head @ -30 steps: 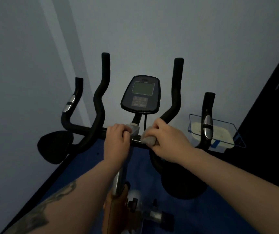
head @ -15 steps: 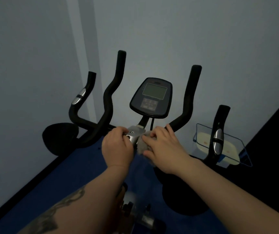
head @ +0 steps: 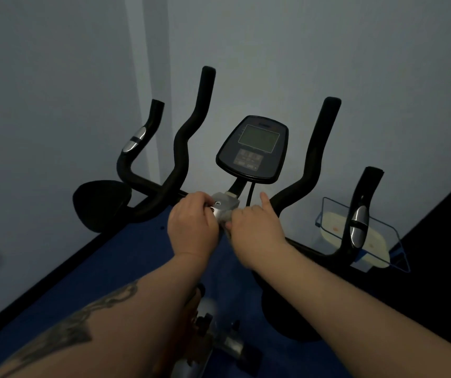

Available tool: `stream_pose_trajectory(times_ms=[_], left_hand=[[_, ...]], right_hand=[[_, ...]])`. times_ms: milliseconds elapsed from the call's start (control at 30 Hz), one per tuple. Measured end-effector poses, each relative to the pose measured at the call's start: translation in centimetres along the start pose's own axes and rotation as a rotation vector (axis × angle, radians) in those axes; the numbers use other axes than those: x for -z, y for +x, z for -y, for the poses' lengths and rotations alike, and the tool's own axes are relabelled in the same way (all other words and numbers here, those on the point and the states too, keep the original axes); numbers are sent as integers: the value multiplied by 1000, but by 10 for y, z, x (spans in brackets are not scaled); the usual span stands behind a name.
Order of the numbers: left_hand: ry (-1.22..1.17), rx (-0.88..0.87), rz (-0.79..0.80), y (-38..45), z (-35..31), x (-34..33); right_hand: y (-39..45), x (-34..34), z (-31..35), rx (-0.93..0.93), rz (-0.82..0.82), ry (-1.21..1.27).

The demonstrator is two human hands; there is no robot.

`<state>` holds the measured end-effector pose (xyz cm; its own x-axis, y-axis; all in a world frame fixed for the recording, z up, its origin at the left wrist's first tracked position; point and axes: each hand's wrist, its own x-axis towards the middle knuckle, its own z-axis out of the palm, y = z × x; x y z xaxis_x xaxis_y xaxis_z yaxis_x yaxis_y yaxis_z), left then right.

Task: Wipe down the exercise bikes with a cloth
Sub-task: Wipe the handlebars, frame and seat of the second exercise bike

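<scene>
At frame centre, the left hand (head: 193, 227) curls around the handlebar (head: 292, 195) by the grey clamp (head: 223, 205). The right hand (head: 255, 227) bunches the grey cloth (head: 225, 222) against it. Soft and limp, the cloth probably handles best wadded in the palm.

Blue wire basket (head: 328, 214) holding a pale tub (head: 336, 227) on blue floor (head: 126, 257), beside pale wall (head: 55, 105).
</scene>
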<state>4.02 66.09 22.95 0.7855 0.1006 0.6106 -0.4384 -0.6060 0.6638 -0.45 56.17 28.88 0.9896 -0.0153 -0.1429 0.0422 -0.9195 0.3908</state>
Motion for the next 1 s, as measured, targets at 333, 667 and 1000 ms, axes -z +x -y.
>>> stream_pose_trajectory(times_ms=[333,667,1000], left_hand=[[-14,25,29,1,-2,2],[0,-20,66,1,-4,5],[24,-50,50,1,1,1]], right_hand=[[-11,0,-17,152,-65,-30],[6,20,-24,180,79,3],[9,17,-15,145,72,11]])
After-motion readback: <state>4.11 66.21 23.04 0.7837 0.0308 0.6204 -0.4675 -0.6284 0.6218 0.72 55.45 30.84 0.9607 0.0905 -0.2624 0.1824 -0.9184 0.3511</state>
